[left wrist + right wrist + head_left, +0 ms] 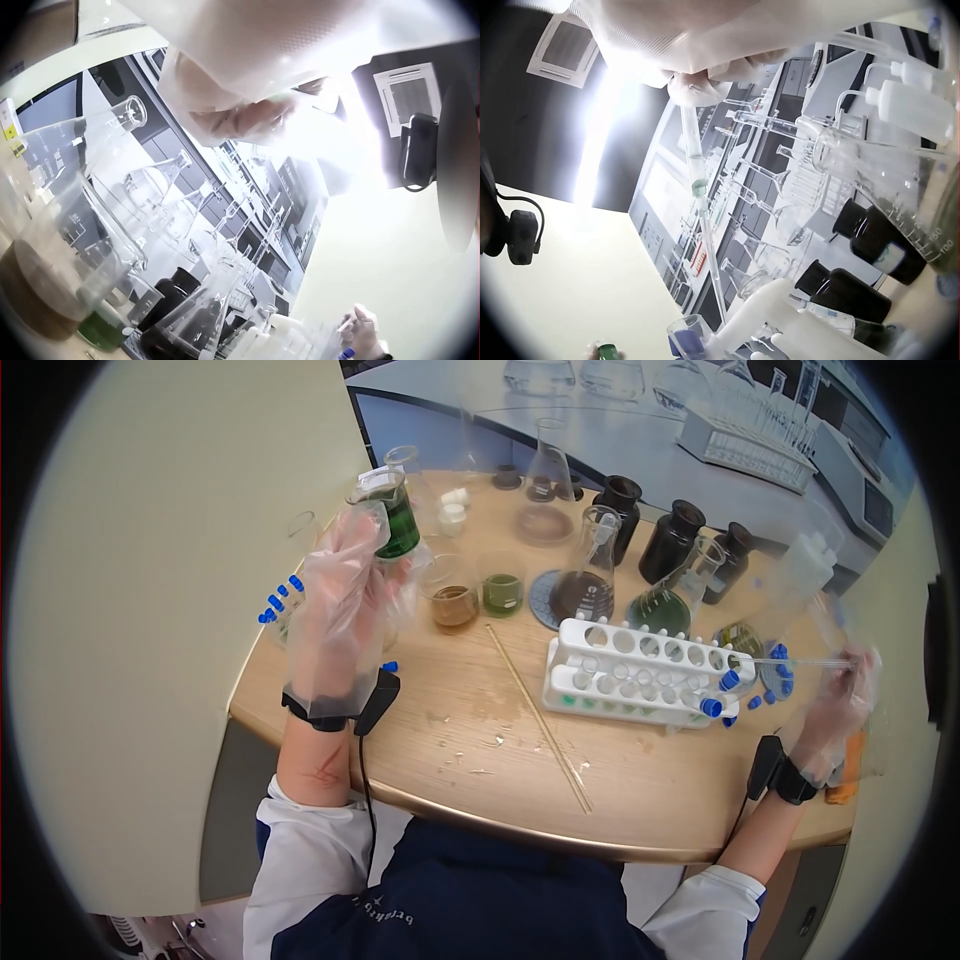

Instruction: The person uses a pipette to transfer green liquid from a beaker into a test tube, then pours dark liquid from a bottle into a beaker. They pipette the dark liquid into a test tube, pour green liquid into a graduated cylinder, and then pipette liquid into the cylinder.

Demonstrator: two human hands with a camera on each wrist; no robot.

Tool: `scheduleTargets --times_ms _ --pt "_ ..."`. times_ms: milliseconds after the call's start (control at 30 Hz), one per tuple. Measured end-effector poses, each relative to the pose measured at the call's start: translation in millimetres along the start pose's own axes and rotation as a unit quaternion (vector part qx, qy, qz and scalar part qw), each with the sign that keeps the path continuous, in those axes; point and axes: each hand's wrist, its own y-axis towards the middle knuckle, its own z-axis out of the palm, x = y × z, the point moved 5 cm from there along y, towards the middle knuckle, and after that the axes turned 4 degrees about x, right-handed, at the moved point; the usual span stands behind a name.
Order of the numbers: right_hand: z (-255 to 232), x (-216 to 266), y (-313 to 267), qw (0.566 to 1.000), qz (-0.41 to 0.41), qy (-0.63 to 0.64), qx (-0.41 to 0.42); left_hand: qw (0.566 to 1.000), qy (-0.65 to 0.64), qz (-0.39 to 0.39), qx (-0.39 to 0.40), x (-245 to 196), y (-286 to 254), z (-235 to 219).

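My gloved left hand (340, 590) (232, 82) grips a glass beaker of dark green liquid (401, 528), raised at the table's left side. In my right hand (840, 695) (705, 52) a clear dropper (795, 661) (694, 146) is pinched near its top, with a little pale green liquid inside. It points left in the head view, its tip by the right end of the white tube rack (648, 660) (810, 330). Tubes stand in the rack, some with green liquid low down, and blue caps (711, 707) (688, 341) are at that end.
Behind the rack stand flasks (585, 585) of dark liquid and brown bottles (672, 542). Beakers of brown (454, 606) and green liquid (502, 594) stand mid-table. A thin rod (538, 715) and wet spots lie in front. Loose blue caps (783, 672) are at the right, tubes (283, 600) at the left.
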Motion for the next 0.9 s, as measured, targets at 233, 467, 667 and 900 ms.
scheduleTargets --times_ms 233,467,667,900 --pt "-2 22 -7 0.987 -0.1 -0.109 -0.062 0.999 -0.013 -0.039 0.014 6 5 -10" --pt "11 41 -22 0.986 -0.112 -0.096 -0.08 0.999 -0.021 -0.032 0.013 13 9 -15" --pt "24 54 -39 0.969 -0.187 -0.15 -0.067 0.999 -0.01 -0.036 -0.023 9 7 -13" --pt "27 64 -47 0.933 -0.259 -0.241 -0.063 0.998 -0.003 -0.033 -0.056 4 4 -14"
